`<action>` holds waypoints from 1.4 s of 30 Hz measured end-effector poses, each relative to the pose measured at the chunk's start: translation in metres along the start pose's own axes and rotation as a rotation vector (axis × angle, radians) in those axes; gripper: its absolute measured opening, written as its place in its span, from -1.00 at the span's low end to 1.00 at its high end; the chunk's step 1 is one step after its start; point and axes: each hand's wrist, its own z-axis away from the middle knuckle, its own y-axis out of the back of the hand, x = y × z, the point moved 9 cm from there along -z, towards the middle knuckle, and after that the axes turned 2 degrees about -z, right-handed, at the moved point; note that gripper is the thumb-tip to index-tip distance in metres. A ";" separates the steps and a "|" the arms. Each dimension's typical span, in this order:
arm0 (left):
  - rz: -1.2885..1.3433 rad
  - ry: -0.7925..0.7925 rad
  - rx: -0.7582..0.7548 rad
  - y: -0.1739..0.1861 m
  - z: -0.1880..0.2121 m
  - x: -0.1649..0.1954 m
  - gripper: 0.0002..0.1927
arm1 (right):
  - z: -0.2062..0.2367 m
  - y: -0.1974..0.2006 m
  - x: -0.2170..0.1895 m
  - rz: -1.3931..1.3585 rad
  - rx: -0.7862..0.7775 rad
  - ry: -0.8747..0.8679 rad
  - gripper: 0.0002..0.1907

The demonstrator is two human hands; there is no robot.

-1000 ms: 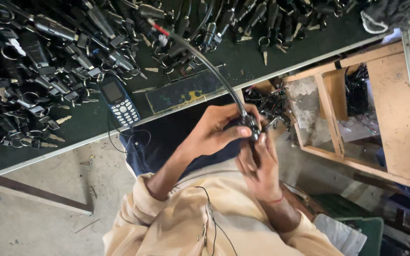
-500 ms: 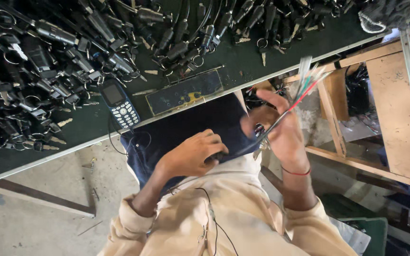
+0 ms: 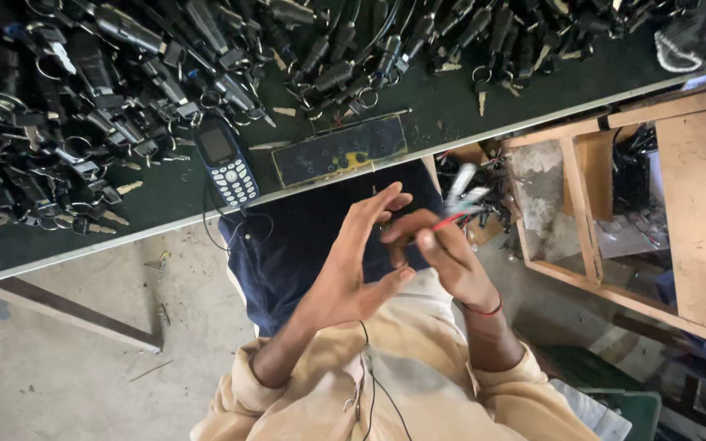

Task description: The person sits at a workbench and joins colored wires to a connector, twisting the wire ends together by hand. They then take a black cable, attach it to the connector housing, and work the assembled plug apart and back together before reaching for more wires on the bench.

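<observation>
At the centre of the frame, the right hand (image 3: pixel 443 261) pinches a small bundle of thin wires (image 3: pixel 461 208), red and pale, between thumb and curled fingers; the wire ends blur toward the upper right, so their exact shape cannot be told. Just beside it, the left hand (image 3: pixel 353 265) is spread wide, fingers fanned and palm turned toward the wires, gripping nothing; whether its fingertips touch the bundle cannot be told. Both hands hover over the person's dark blue lap, below the edge of the counter (image 3: pixel 451 110).

On the counter's dark green top, directly above the hands, lies a flat dark rectangular block with yellow marks (image 3: pixel 341 151). To its left rests a small blue push-button phone (image 3: pixel 226 163), a thin cord trailing off the edge. A dense heap of black keyed lock parts with rings (image 3: pixel 59 106) fills the upper left and top of the frame. A wooden shelf frame (image 3: pixel 639 212) stands at right.

Judging by this, the wire piece is in mid-handling, away from the heap and not yet set down.
</observation>
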 end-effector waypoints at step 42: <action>0.163 0.281 0.419 0.000 0.035 -0.061 -0.93 | -0.026 0.005 -0.007 -0.317 0.390 0.082 -0.87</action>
